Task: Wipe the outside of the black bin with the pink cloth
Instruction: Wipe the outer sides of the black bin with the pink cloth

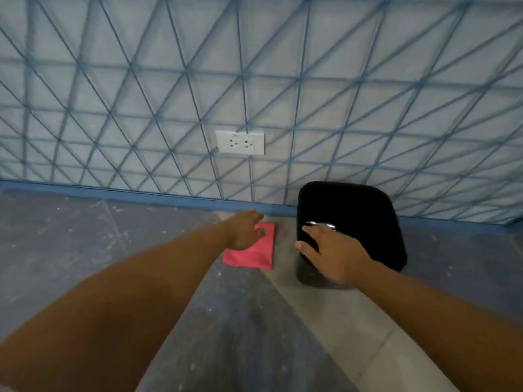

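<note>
Black bin (365,216) upright beside wall (141,80)

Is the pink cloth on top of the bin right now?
No, the pink cloth lies flat on the floor left of the bin, under the left hand.

The left hand (245,231) hides the pink cloth's (254,251) far corner; fingertips blurred.

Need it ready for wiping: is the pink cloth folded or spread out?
Folded: the cloth lies on the floor as a neat, compact rectangle.
</note>
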Tool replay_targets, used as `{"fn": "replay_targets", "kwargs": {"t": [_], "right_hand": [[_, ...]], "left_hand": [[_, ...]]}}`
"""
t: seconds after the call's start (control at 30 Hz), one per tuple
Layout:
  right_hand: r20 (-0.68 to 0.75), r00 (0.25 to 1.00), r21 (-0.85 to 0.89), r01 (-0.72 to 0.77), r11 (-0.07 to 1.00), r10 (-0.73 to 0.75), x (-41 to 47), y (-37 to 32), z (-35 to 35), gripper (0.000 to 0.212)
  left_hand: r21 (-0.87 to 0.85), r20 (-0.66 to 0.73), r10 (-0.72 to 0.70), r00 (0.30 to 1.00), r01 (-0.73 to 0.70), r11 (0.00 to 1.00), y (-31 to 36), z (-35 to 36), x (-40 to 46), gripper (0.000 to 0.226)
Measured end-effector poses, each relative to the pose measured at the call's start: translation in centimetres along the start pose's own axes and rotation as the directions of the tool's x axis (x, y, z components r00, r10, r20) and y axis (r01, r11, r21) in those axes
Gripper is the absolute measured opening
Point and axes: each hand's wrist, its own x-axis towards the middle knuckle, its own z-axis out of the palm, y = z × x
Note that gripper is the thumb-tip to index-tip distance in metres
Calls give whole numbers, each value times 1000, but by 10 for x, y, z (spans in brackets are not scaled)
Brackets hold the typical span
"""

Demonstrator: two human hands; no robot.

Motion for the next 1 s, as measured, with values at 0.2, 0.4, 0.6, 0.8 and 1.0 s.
{"fn": "replay_targets", "kwargs": {"t": [0.2, 0.4, 0.6, 0.8, 1.0], "right_hand": [[-184, 982, -66, -48, 997, 36, 20, -3, 35, 63], [-224, 974, -230, -90, 969, 38, 25, 1, 51, 59], [-162, 983, -133, -102, 986, 80, 27, 3, 63, 41], [-193, 976, -178, -139, 974, 104, 38, 0, 70, 35], [-154, 973, -170, -197, 966, 171, 44, -7, 69, 27]], "left_hand": [[43, 35, -35, 999, 33, 999, -33, 75, 48, 70], [67, 16, -91, 996, 90, 994, -67, 122, 93, 87], [-120, -36, -144, 989, 138, 983, -78, 152, 106, 102], [-14, -7, -182, 983, 182, 983, -78, 170, 117, 101], [-24, -127, -185, 975, 183, 983, -75, 174, 122, 59]]}}
